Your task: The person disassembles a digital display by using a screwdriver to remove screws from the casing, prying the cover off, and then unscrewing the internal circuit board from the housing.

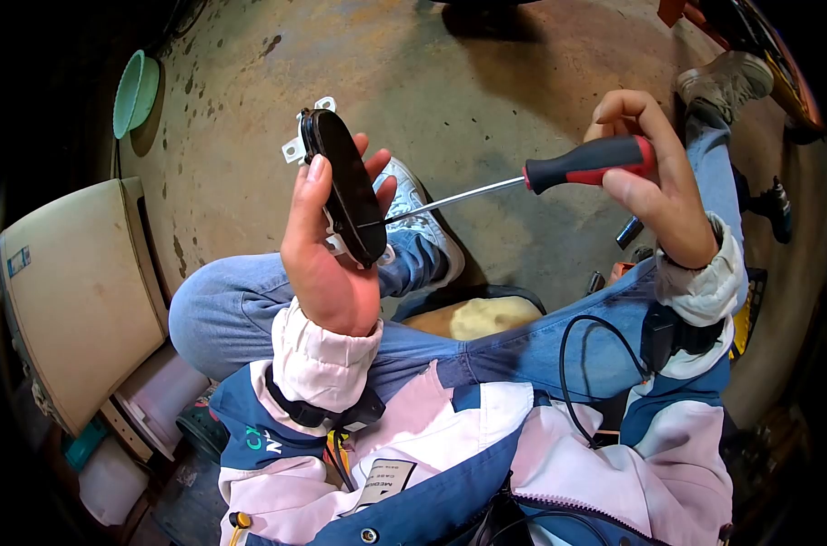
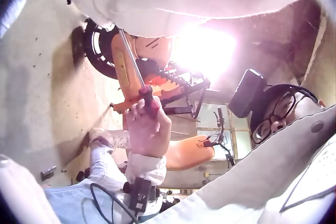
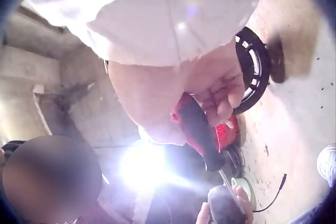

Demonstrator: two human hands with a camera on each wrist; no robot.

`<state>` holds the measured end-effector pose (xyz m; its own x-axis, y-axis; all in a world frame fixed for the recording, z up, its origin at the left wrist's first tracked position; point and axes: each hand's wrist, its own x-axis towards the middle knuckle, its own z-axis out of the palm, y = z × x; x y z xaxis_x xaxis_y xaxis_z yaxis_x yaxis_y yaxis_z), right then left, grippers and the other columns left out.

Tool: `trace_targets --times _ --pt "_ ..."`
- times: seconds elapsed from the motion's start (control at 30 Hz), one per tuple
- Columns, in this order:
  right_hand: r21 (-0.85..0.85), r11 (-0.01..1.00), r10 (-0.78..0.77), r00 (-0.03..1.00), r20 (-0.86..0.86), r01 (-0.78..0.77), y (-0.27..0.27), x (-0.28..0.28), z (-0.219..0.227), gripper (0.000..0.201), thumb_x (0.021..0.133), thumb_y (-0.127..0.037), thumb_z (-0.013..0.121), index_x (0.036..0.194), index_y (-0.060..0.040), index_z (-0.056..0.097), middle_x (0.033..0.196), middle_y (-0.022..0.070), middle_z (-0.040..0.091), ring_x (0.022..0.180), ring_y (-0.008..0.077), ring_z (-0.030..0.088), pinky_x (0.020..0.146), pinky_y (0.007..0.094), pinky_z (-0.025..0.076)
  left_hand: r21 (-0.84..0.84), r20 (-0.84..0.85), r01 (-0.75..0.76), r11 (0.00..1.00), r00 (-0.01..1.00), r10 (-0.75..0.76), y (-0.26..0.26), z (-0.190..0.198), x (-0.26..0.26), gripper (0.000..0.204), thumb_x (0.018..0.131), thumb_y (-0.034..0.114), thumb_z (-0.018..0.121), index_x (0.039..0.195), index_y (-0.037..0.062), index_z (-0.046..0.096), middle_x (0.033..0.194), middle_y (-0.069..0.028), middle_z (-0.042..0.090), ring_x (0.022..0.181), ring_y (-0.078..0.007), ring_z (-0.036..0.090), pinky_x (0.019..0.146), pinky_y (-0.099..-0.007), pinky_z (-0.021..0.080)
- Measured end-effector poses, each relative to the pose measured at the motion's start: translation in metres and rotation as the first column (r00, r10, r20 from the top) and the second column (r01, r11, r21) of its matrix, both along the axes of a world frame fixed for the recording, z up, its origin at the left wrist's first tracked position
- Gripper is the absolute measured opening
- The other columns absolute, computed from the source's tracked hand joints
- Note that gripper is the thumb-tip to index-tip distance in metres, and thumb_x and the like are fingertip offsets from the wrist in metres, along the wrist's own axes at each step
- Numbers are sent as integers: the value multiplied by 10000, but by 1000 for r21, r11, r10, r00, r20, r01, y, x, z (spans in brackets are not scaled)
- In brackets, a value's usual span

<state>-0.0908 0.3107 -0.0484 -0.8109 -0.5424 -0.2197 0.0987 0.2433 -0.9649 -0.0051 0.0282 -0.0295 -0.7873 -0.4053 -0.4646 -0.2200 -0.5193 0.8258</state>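
My left hand (image 1: 332,282) holds up a long black oval part (image 1: 345,173) with pale metal tabs, its thumb along one side and fingers behind. A red-and-black screwdriver (image 1: 577,167) lies in the grip of my right hand (image 1: 664,187), fingers and thumb around the handle end. Its thin metal shaft slants left, and the tip meets the black part near its lower end. In the right wrist view the screwdriver handle (image 3: 197,129) points down toward the rounded end of the part (image 3: 223,205). A sleeve hides my left hand in the left wrist view.
A green basin (image 1: 136,96) stands on the concrete floor at back left. Beside my left knee is a beige padded seat (image 1: 77,291). An orange motorbike (image 2: 189,153) shows in the left wrist view. Tools, including a drill-like thing (image 1: 777,209), lie by my right leg.
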Motion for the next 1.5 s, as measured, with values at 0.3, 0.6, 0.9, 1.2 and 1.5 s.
trace_targets --times 0.3,0.6,0.9,1.2,1.5 --pt "-100 990 -88 988 126 101 -4 0 7 537 883 -313 704 1288 -54 467 1068 55 551 995 139 549 924 293 451 -5 -2 -5 1000 1000 5 -1 -2 0 444 1018 291 556 1370 24 511 1272 -153 618 1169 -274 630 972 -383 546" --pt "-252 968 -57 968 -245 -7 -9 3 -15 533 977 -411 633 1327 -53 451 1027 72 575 894 122 590 799 259 495 3 0 -3 1000 1000 3 0 -1 0 450 1014 296 563 1369 24 512 1272 -150 618 1169 -274 629 976 -382 541" --pt "-4 999 32 997 -67 -32 2 1 -3 591 940 -487 662 1309 -64 479 1018 49 561 963 116 551 855 248 451 -4 6 -5 1000 1000 5 0 -1 0 455 1011 296 568 1368 20 512 1271 -153 618 1166 -277 630 977 -384 542" --pt "-52 998 -25 967 252 40 0 -1 13 526 900 -333 669 1305 -60 473 1071 47 542 961 101 531 854 240 445 1 -5 -20 1000 1000 20 -1 -4 0 454 1024 276 536 1384 1 504 1293 -186 614 1197 -323 618 1033 -427 520" --pt "-202 977 -109 974 -200 68 -9 5 -11 617 928 -490 662 1286 -25 471 1007 52 567 829 98 552 752 245 449 27 -25 -39 999 999 40 -2 -6 -2 452 1040 253 488 1398 -22 489 1322 -237 596 1266 -388 575 1141 -502 433"
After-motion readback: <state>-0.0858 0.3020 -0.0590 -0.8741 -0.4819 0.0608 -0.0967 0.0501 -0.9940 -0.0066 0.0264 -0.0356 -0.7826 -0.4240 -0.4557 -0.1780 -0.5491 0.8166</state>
